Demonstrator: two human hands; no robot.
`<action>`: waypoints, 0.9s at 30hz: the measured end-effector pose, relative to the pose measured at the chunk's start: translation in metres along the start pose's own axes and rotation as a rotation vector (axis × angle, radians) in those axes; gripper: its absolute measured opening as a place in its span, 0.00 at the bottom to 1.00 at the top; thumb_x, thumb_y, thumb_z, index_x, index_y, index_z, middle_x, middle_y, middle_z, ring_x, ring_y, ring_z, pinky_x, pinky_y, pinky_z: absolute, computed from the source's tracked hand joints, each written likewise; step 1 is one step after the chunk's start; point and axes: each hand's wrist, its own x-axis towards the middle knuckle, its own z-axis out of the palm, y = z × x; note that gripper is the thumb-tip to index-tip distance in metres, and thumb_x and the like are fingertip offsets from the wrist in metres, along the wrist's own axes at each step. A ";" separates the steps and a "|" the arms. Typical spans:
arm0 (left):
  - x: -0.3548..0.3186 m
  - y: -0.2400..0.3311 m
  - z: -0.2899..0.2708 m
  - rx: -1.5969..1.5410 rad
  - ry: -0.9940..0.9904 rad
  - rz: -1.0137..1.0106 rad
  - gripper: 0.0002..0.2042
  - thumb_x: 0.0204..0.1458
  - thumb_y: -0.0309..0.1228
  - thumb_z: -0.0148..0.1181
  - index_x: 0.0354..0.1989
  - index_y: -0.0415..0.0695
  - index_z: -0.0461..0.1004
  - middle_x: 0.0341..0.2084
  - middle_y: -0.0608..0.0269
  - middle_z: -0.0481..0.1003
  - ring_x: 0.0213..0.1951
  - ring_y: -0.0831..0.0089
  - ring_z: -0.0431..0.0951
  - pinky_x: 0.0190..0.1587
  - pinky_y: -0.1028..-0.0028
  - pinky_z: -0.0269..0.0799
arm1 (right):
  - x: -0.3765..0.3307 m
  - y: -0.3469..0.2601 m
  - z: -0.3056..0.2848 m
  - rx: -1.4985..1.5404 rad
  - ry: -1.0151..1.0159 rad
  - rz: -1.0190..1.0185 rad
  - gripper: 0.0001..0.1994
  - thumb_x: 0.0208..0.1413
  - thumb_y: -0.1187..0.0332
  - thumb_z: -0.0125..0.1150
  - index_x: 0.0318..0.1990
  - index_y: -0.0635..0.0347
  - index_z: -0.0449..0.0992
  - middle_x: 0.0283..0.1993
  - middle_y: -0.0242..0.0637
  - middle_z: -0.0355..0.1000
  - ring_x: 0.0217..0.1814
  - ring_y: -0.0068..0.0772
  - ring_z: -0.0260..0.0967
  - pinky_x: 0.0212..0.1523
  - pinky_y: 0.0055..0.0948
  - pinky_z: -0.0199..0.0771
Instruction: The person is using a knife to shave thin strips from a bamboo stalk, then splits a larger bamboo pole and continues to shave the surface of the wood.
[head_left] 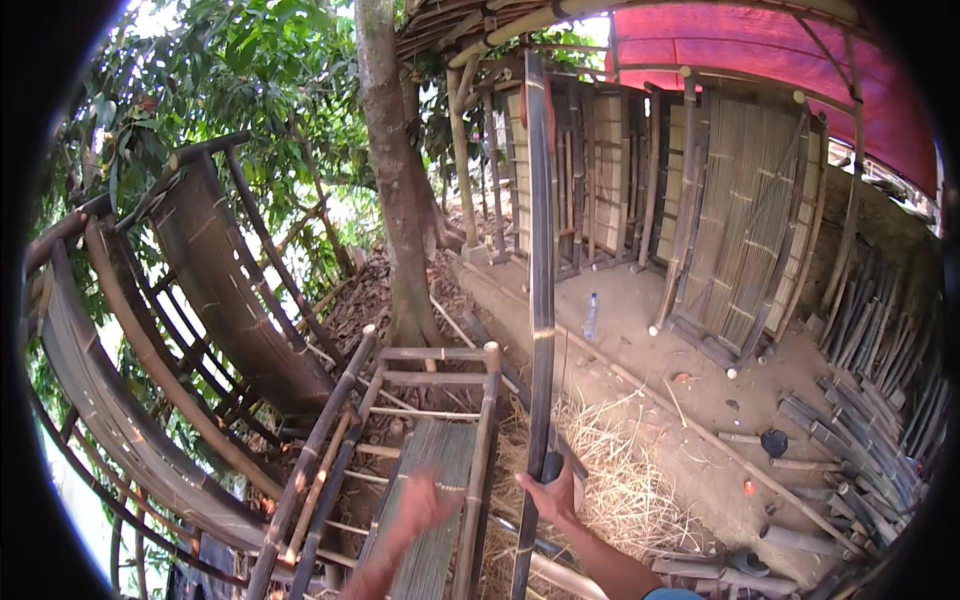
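Note:
My right hand is closed around a long, dark split-bamboo slat that stands nearly upright in front of me. Beside its thumb is a small black rounded thing, whose kind I cannot make out. My left hand, smeared by motion, is over a bamboo frame; its fingers do not show clearly. Under that hand, a panel of thin greenish bamboo strips lies within the frame's poles and rungs.
Finished-looking bamboo panels lean at the left and the back right. Cut bamboo piles up at the right. Straw-like shavings cover ground near the slat. A tree trunk and plastic bottle stand beyond.

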 end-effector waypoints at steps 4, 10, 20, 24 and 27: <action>0.173 0.104 -0.133 -0.477 0.151 0.036 0.48 0.46 0.54 0.72 0.69 0.35 0.59 0.53 0.42 0.76 0.57 0.52 0.76 0.58 0.57 0.72 | -0.073 0.046 -0.002 -0.141 0.052 0.094 0.34 0.40 0.57 0.83 0.49 0.61 0.65 0.35 0.37 0.71 0.36 0.38 0.69 0.40 0.38 0.72; 0.281 0.115 -0.209 -1.127 0.336 0.018 0.30 0.60 0.56 0.57 0.49 0.36 0.65 0.35 0.47 0.78 0.31 0.63 0.82 0.30 0.66 0.81 | -0.148 0.067 0.024 -0.282 -0.082 0.200 0.41 0.39 0.55 0.83 0.56 0.64 0.63 0.42 0.50 0.75 0.42 0.51 0.74 0.47 0.44 0.73; 0.241 -0.031 -0.070 -1.174 0.134 -0.191 0.11 0.62 0.38 0.63 0.31 0.44 0.74 0.29 0.67 0.78 0.33 0.76 0.80 0.40 0.68 0.80 | -0.068 -0.059 -0.012 -0.404 -0.104 0.105 0.22 0.57 0.61 0.71 0.53 0.62 0.72 0.34 0.39 0.76 0.34 0.30 0.72 0.37 0.31 0.73; 0.248 -0.027 -0.076 -1.208 -0.009 -0.082 0.11 0.61 0.36 0.64 0.29 0.45 0.76 0.28 0.69 0.78 0.30 0.80 0.77 0.38 0.70 0.77 | -0.078 -0.131 -0.005 -0.333 -0.055 0.141 0.23 0.59 0.58 0.69 0.55 0.63 0.72 0.35 0.38 0.76 0.35 0.27 0.71 0.37 0.30 0.72; 0.253 -0.023 -0.083 -1.123 -0.095 -0.047 0.11 0.57 0.36 0.69 0.27 0.44 0.78 0.23 0.71 0.77 0.28 0.83 0.75 0.33 0.75 0.73 | -0.098 -0.145 0.000 -0.236 -0.060 0.165 0.24 0.61 0.58 0.67 0.57 0.64 0.71 0.35 0.37 0.75 0.34 0.25 0.70 0.36 0.29 0.72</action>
